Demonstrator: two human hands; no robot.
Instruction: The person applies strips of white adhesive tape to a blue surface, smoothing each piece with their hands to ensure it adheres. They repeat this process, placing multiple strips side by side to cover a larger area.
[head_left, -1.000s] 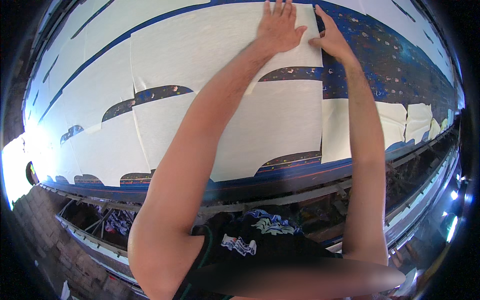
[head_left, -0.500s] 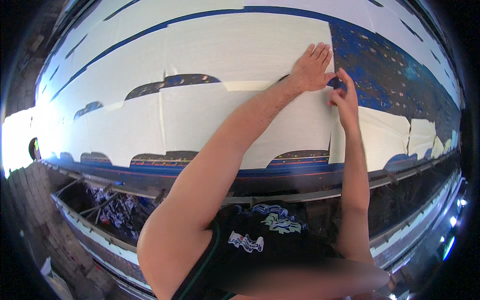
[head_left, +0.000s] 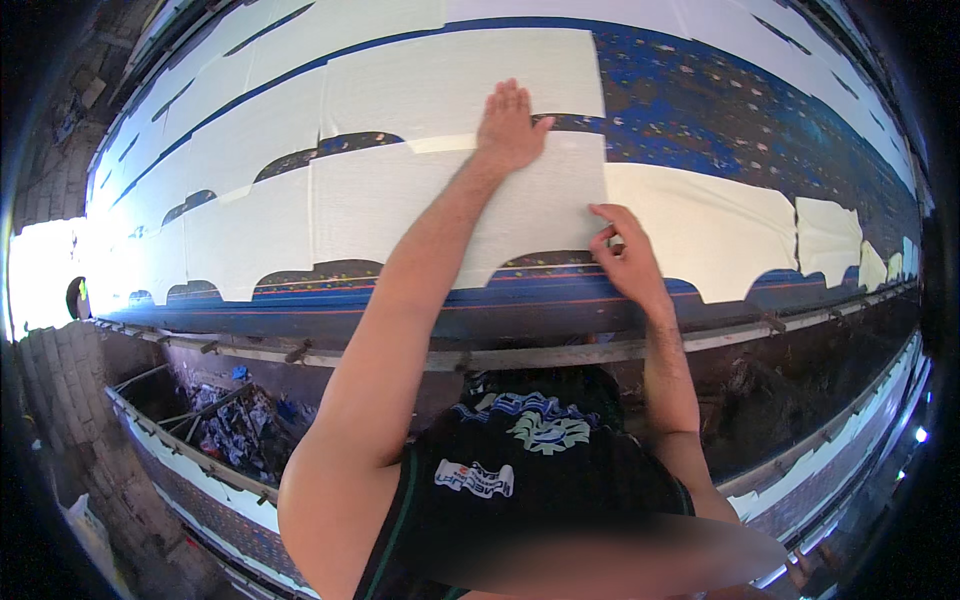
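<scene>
My left hand (head_left: 512, 132) lies flat, fingers stretched, across the lower edge of an upper white cloth-like sheet (head_left: 430, 80) on a long dark-blue patterned table. Below it is a lower white sheet (head_left: 400, 215) with a curved cutout in its bottom edge. My right hand (head_left: 628, 255) is beside the seam where this sheet meets a cream sheet (head_left: 700, 220). Its index finger reaches toward the seam, with the thumb tip apart and the other fingers curled. I see nothing held in it.
More white sheets (head_left: 240, 150) cover the table to the left. Smaller cream pieces (head_left: 828, 235) lie at the right. A rail (head_left: 560, 357) runs along the table's near edge. Crumpled scraps (head_left: 245, 425) fill a trough at the lower left.
My left hand has slid left, away from the upper sheet's right edge. My right hand has come down to the seam. The cream sheet's left side, folded before, now lies flat.
</scene>
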